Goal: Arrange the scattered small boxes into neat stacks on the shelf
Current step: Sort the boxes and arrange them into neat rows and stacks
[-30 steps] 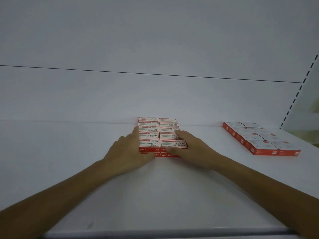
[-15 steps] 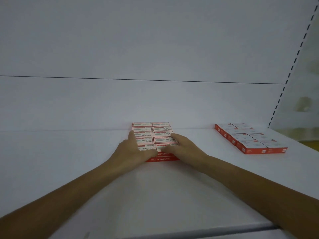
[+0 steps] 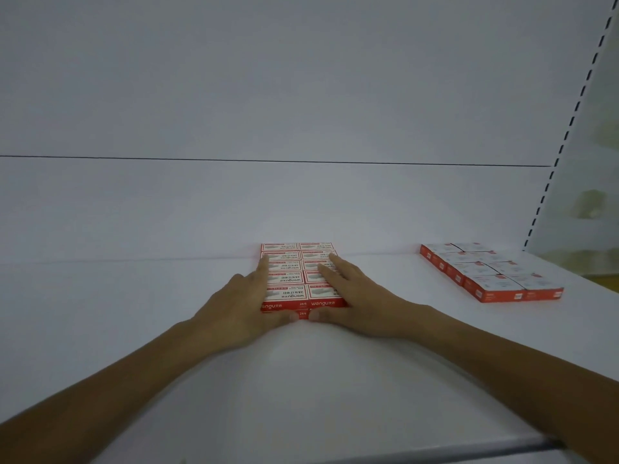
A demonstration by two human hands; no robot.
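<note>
The person's left hand point(image 3: 241, 306) is unclenched. Its straight fingers lie along the left side of a block of small red-and-white cardboard boxes point(image 3: 288, 279), and its thumb presses the block's front face. The forearm reaches in from the lower left over the white shelf point(image 3: 134, 313). The block sits between the two hands, two layers showing at its front and its far end near the back panel. The right hand point(image 3: 365, 303) grasps nothing. Its straight fingers rest across the block's right top and edge, with the thumb on the front. Well right of that hand lies a second flat group of red-and-white boxes point(image 3: 492, 276), near a slotted white upright point(image 3: 569, 128).
</note>
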